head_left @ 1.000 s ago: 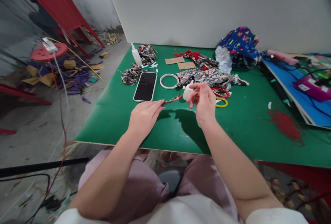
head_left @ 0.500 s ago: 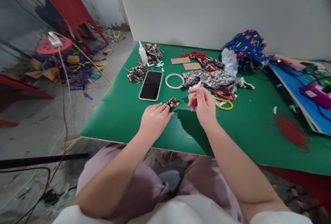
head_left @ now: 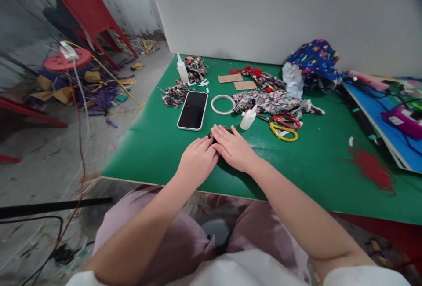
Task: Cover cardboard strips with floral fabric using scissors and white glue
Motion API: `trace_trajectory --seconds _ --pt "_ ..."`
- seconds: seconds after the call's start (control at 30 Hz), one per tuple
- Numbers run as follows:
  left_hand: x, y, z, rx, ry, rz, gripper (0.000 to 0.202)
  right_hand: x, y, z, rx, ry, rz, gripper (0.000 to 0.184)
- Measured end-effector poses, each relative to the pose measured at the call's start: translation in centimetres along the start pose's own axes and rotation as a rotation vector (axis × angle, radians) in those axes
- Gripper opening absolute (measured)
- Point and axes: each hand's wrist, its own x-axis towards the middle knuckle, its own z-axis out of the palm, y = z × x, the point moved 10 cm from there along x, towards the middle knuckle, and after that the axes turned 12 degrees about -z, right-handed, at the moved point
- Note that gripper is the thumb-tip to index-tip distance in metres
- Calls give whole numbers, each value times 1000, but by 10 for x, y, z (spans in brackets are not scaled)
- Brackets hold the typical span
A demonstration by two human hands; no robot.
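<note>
My left hand [head_left: 198, 156] rests on the green tabletop, its fingers and thumb closed on a small dark floral fabric piece [head_left: 211, 136]. Across that same piece lies my right hand [head_left: 234, 147], fingers stretched out flat and meeting the left fingertips. Most of the fabric is hidden beneath both hands. Just beyond the right hand a small white glue bottle [head_left: 248, 120] stands with its nozzle tilted up. Scissors [head_left: 284, 133] with one red and one yellow handle lie to its right. A white ring-shaped roll [head_left: 223, 104] lies behind the hands.
A phone [head_left: 193, 111] lies on the green table [head_left: 148, 145] at left, near a second glue bottle [head_left: 182, 70] and floral fabric bundles [head_left: 175, 93]. Behind are cardboard pieces [head_left: 244, 85] and a long floral cloth [head_left: 267, 102]. Red threads [head_left: 372, 167] and a blue folder [head_left: 389, 123] lie right.
My right hand has let go of the glue bottle, which now stands on the table. That hand has moved left and down onto the fabric piece. My left hand stays nearly in place.
</note>
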Motion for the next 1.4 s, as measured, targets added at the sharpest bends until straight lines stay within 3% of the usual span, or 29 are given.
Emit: trace_trajectory --seconds 0.3,0.5,0.73,0.8,0.9,1.03,1.1,1.2,1.3,1.4 --pt "-4 -3 3 24 -60 46 26 -5 7 12 -67 -158 6 62" --pt "0 -17 3 -81 -132 -2 27 -6 5 13 -105 -152 -23 67" --pt "10 -80 -40 -314 112 -350 20 -6 4 11 -101 -129 -10 64" --pt "9 -95 -39 -409 119 -474 16 -5 5 10 -80 -117 -1 61" --pt "5 -111 -19 -724 47 -668 17 -3 5 5 -10 -58 -10 55" --pt "1 -109 12 -1313 -101 -815 34 -3 10 -22 152 232 -14 39" --pt "0 -105 19 -1477 -148 -856 39 -8 17 -37 254 401 19 28" --pt "-1 -100 21 -1576 -182 -878 39 -14 35 -40 527 529 147 16" --pt "2 -94 19 -1580 -198 -849 37 -19 51 -21 975 570 323 12" --pt "6 -88 18 -1517 -185 -819 32 -20 53 -6 1305 575 399 16"
